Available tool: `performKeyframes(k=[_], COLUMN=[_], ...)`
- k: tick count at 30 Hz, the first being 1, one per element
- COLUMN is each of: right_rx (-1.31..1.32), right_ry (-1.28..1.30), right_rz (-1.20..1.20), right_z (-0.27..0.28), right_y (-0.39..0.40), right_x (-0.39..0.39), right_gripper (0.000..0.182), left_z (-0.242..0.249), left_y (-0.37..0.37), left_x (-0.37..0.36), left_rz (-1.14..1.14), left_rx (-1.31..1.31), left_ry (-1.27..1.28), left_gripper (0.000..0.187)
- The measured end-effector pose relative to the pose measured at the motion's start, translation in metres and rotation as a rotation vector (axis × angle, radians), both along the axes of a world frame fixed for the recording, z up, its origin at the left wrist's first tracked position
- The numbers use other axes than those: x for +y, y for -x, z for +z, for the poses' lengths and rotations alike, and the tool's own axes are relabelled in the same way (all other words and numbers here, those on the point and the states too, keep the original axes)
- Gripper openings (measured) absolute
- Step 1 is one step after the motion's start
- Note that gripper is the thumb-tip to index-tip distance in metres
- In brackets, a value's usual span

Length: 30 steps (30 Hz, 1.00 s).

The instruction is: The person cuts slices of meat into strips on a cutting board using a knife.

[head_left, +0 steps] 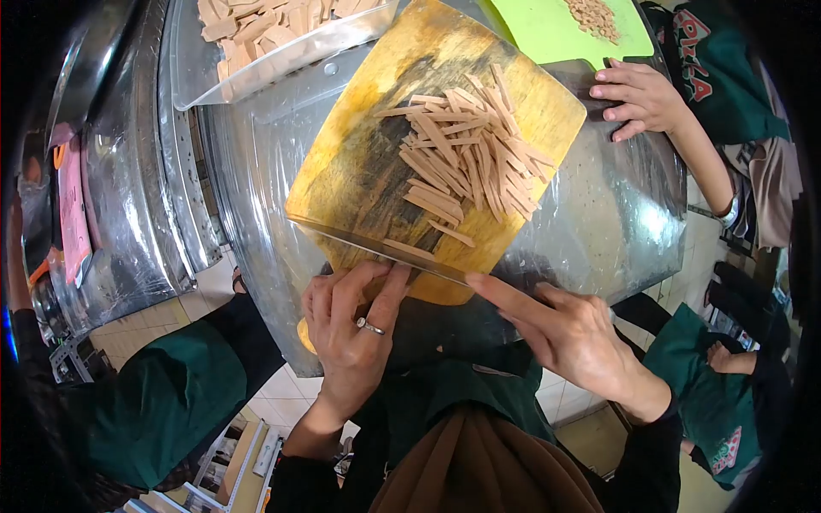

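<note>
My right hand (pixel 569 333) grips a knife (pixel 363 240), index finger stretched along it; the handle is hidden in the palm. The long blade lies across the near part of a worn yellow wooden cutting board (pixel 342 162). Close against the near side of the blade, my left hand (pixel 352 321), with a ring on one finger, has its fingertips curled down on the board. What they press on is hidden. One pale brown strip (pixel 410 249) lies along the blade's far side. Beyond it is a loose pile of thin pale brown strips (pixel 470 158), perhaps processed meat.
A clear plastic tub (pixel 291 67) of flat brown pieces stands at the upper left. A green cutting board (pixel 547 38) with small diced bits (pixel 593 19) is at the upper right. Beside it rests a co-worker's hand (pixel 637 98). Other people in green aprons stand at both sides.
</note>
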State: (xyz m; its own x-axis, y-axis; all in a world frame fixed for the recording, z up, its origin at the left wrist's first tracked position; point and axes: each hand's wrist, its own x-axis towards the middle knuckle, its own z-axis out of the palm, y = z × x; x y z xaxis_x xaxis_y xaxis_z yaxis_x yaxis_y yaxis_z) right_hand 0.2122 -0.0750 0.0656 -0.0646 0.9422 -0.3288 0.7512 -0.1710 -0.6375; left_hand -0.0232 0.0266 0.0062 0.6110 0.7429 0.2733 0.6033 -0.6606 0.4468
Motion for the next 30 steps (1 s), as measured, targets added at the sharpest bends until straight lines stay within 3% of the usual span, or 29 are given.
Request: performKeyframes(k=[8,13,15,20,21,23,27,30], right_rx=[0.287,0.351,0.317,0.276,0.234,0.23,0.23,0.246], right_ry=[0.104,-0.143,-0.114,-0.21,-0.059,-0.023,-0.127,-0.056], right_rz=[-0.132,-0.204,-0.264,-0.28,-0.266,-0.267,-0.256,-0.261], right_z=[-0.001,0.008,0.015,0.016,0.026,0.028,0.017,0.02], right_y=[-0.005,-0.015,-0.021,-0.027,-0.029,-0.03,-0.034,-0.035], right_x=[0.029,0.01,0.0,-0.029,-0.034,-0.048,-0.069,-0.074], right_gripper=[0.056,0.054,0.051,0.051,0.047,0.046,0.047,0.045], left_z=[0.008,0.014,0.016,0.022,0.021,0.021,0.023,0.024], left_y=[-0.005,-0.006,-0.015,-0.042,-0.041,-0.041,-0.041,-0.036], left_x=[0.002,0.015,0.03,0.065,0.071,0.081,0.088,0.09], left_rz=[0.006,0.014,0.036,-0.086,-0.131,-0.211,-0.341,-0.414], left_rx=[0.02,-0.116,-0.174,-0.09,-0.064,-0.03,-0.014,0.017], left_ry=[0.017,0.109,0.124,0.103,0.082,0.033,-0.059,-0.103], left_gripper=[0.036,0.03,0.026,0.019,0.02,0.02,0.019,0.018])
